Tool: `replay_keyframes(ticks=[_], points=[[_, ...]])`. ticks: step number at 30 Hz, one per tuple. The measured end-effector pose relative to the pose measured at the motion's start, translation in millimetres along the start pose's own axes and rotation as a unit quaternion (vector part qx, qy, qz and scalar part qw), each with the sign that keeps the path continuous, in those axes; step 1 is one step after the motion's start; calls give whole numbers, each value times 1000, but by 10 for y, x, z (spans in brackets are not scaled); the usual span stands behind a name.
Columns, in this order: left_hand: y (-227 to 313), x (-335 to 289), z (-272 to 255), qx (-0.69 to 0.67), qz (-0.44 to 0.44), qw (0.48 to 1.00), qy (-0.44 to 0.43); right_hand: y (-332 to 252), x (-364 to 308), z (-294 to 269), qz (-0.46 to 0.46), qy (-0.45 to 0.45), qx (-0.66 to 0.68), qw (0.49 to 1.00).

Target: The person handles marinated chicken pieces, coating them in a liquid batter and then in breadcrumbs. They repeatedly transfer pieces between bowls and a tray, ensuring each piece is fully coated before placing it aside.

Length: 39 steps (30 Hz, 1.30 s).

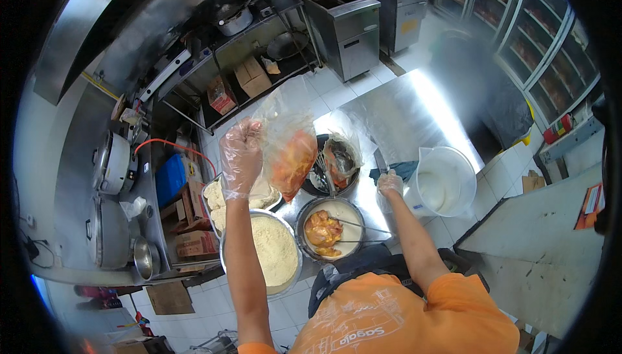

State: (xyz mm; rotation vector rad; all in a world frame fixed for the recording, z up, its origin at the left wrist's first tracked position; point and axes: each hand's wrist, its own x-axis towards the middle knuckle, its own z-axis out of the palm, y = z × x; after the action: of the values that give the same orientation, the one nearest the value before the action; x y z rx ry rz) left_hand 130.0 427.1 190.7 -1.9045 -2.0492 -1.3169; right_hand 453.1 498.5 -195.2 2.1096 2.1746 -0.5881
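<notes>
My left hand [241, 158], in a clear plastic glove, is closed on the top of a clear plastic bag [291, 159]. Orange-red marinated meat pieces fill the bag's lower part, which hangs over the steel table. My gloved right hand [390, 183] is closed around what looks like a knife [380, 158], its blade pointing away from me. A pot of pale batter [353, 234] stands nearest me, with meat pieces [323, 229] and metal tongs [363, 226] in it. Behind it, a dark bowl [311, 185] holds a whisk [328, 176] and another plastic bag [341, 159].
A large bowl of flour [265, 250] and a tray of coated pieces [214, 200] lie left. A translucent bucket [446, 182] and dark cloth [403, 170] are right on the steel table [389, 104]. Fryers [350, 30] stand beyond; large pots [110, 231] line the left counter.
</notes>
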Motion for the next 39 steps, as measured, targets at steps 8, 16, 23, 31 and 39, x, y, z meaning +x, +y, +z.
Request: replay_keyframes(ticks=[8, 16, 23, 31, 39], points=[[154, 60, 52, 9, -34, 998, -57, -596, -891, -799, -39, 261, 345, 901], [216, -11, 163, -24, 63, 996, -51, -1812, -710, -1919, -257, 364, 338, 829], [13, -162, 24, 16, 57, 996, -61, -2234, -414, -1922, -325, 220, 344, 853], [-149, -551, 229, -17, -20, 1000, 2, -2516, -204, -1682, -156, 193, 342, 906], [-411, -423, 459, 154, -119, 977, -84, -2616, -347, -1826, -236, 167, 447, 847]])
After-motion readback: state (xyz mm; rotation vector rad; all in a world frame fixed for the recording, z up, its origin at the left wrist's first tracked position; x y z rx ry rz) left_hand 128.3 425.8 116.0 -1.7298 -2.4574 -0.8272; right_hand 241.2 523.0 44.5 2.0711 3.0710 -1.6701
